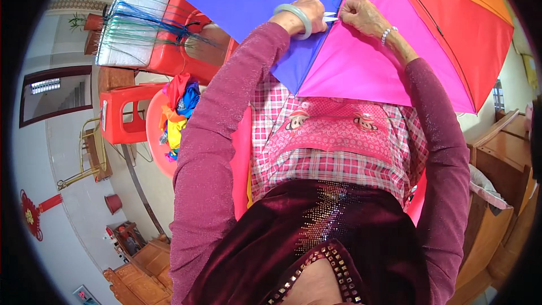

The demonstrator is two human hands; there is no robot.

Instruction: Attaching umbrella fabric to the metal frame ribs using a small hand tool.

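Note:
An open umbrella canopy (372, 62) with blue, purple, pink, red and orange panels spreads in front of me, its near edge over my lap. My left hand (309, 14), with a pale bangle at the wrist, is closed around small scissors (329, 17); their two pale blades point right, at the seam between the purple and pink panels. The handles are hidden in my palm. Just right of the blade tips, my right hand (363, 17) pinches a fine thread (341, 1) at that seam. A thin dark rib runs along the red panel.
At the upper left, a white foam block (132, 22) stuck with blue and green threads (152, 22) rests on red plastic stools (121, 116). Below it, a pink basin (157, 130) holds colourful folded cloth (179, 110). Wooden furniture (497, 152) stands at the right.

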